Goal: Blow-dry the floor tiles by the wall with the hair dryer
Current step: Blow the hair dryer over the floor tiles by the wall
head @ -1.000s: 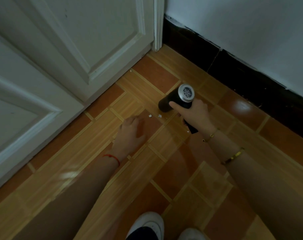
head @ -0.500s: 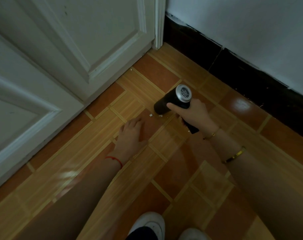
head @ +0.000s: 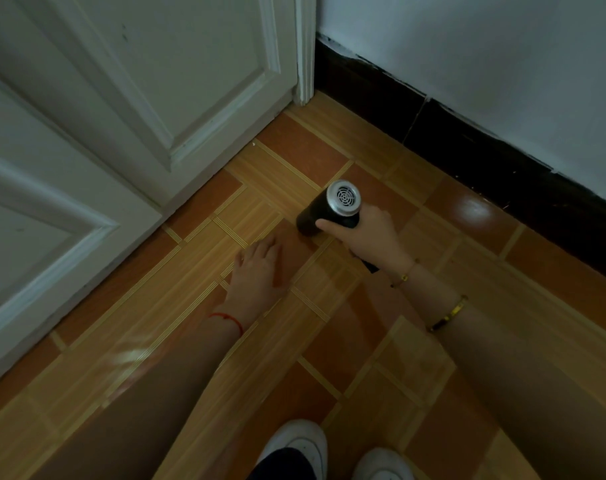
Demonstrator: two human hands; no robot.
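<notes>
A black hair dryer with a silver grilled rear end is held in my right hand, its barrel tilted down and to the left at the floor tiles. My right hand grips the dryer's handle, whose lower end pokes out below my wrist. My left hand lies flat on the tiles, fingers spread, just left of the dryer's nozzle and apart from it. The tiles are orange-brown with wood-grain strips.
A white panelled door closes off the left and far side. A white wall with a black skirting runs along the right. My two white shoes show at the bottom edge.
The dryer's nozzle has swung a little left and down toward my left hand. My left hand has slid slightly forward on the tile. The small white specks by the nozzle are gone from sight.
</notes>
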